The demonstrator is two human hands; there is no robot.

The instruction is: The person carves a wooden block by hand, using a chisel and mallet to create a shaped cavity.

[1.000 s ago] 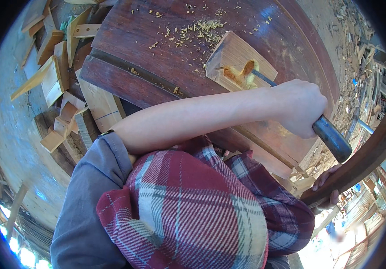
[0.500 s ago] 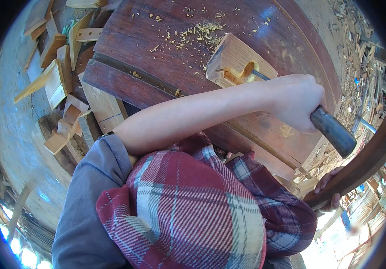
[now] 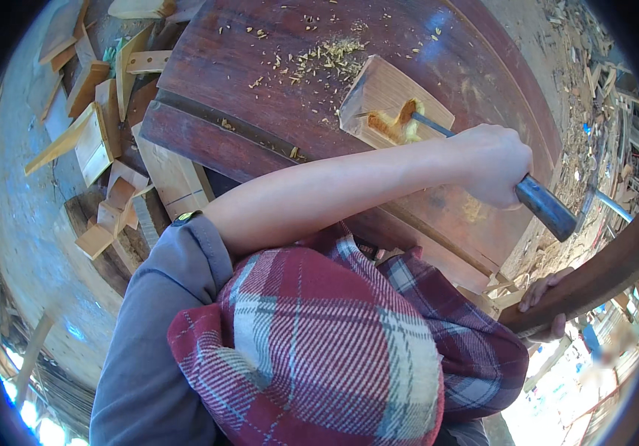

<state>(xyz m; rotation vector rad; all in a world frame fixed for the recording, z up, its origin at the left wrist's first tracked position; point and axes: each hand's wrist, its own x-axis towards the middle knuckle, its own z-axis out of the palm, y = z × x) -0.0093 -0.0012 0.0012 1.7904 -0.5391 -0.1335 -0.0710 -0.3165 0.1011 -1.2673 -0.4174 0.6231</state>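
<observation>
My left hand (image 3: pixel 492 165) is wrapped round the dark handle of a chisel (image 3: pixel 546 208). Its thin steel blade slants up and left to a pale wood block (image 3: pixel 368 93), the tip meeting a hollowed, orange-brown recess (image 3: pixel 397 123) in the block's face. The block lies on a reddish-brown wooden work surface (image 3: pixel 260 82). At the lower right, my right hand (image 3: pixel 546 293) grips a long, curved brown piece of wood (image 3: pixel 587 286), which rises right to the picture's rim, apart from the chisel handle. Part of this hand is hidden behind that wood.
Yellow wood chips (image 3: pixel 327 59) are scattered beyond the block. A long groove (image 3: pixel 230 126) crosses the work surface. Wood offcuts (image 3: pixel 96 141) are heaped at the left, and debris (image 3: pixel 594 104) covers the ground at the right. A checked red cloth (image 3: pixel 319 349) fills the lower middle.
My left hand and the chisel's handle end have shifted slightly up and left. My right hand has risen a little, while the far end of the curved wood has dipped.
</observation>
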